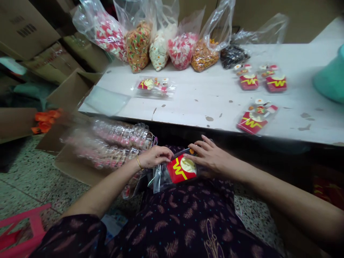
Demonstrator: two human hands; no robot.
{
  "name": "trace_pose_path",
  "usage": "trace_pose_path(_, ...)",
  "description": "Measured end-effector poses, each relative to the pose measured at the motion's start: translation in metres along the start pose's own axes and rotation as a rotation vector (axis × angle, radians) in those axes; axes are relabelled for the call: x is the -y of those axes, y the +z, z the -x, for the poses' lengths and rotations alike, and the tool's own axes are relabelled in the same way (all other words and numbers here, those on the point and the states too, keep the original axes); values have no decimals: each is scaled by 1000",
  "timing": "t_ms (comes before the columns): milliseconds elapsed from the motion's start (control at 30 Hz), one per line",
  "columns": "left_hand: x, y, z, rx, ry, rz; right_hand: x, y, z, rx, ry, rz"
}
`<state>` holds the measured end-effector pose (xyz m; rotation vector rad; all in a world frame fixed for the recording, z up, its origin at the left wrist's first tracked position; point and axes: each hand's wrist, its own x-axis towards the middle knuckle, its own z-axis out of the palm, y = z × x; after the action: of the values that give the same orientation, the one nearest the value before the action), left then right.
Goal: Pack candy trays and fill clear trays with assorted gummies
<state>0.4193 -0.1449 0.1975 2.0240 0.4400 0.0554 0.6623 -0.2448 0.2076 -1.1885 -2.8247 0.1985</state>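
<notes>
while the left hand [158, 156] has thumb and fingers pinched together, apparently clamped on the edge of a clear, flexible plastic bag [159, 179], the right hand [212, 157] lies spread over the other end; can't tell if it grips or just presses. bag is on the lap, on a dark purple leaf-print garment [174, 218], below the chipped white table [188, 104]. a flat red carton-shaped piece [175, 173] with yellow zigzag and cream patch appears to be inside it.

risks as i judge them:
- lap is soft and sloped. if the left pinch slips, bag could slide to the grey speckled floor [24, 175].
- small round orange piece [191, 151] sits by the right fingertips. if the bag is open there (can't confirm), a tilt could spill it.
- film looks thin; uneven pull could crease or split it.
- left forearm is close to stacked clear-wrapped packs [123, 136] in a brown cardboard box [71, 170]; a leftward swing could snag them.
</notes>
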Motion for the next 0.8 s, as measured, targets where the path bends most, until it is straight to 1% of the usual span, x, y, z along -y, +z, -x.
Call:
trace_pose_path(100,-1,11,-5,-59,37,48,3,1,-4,13,-23,5)
trace_pose_path(167,-1,10,-6,-67,20,43,4,1,-5,11,-17,13)
trace_pose_path(267,1,1,-6,-18,-59,55,4,-2,-5,-8,40,33)
trace_pose_path(333,0,-4,-8,21,-85,80,5,-2,-6,-19,73,43)
trace_pose_path(467,-5,-4,-20,84,-41,82,7,3,-12,-38,97,75)
trace_pose_path(533,-8,-7,-29,60,-2,79,2,3,-13,-60,125,99)
trace_pose_path(600,-11,-19,-41,-23,34,67,-9,-2,-14,-89,158,116)
trace_pose_path(667,-14,-37,-54,-88,56,23,-25,-13,-13,-120,181,126)
trace_pose_path(700,-16,-47,-61,-83,55,-10,-33,-19,-13,-131,188,131)
trace_pose_path(733,-17,-55,-66,-49,39,-44,-41,-24,-11,-138,190,135)
trace_pose_path(800,-18,-64,-75,52,-19,-88,-53,-29,-8,-137,182,135)
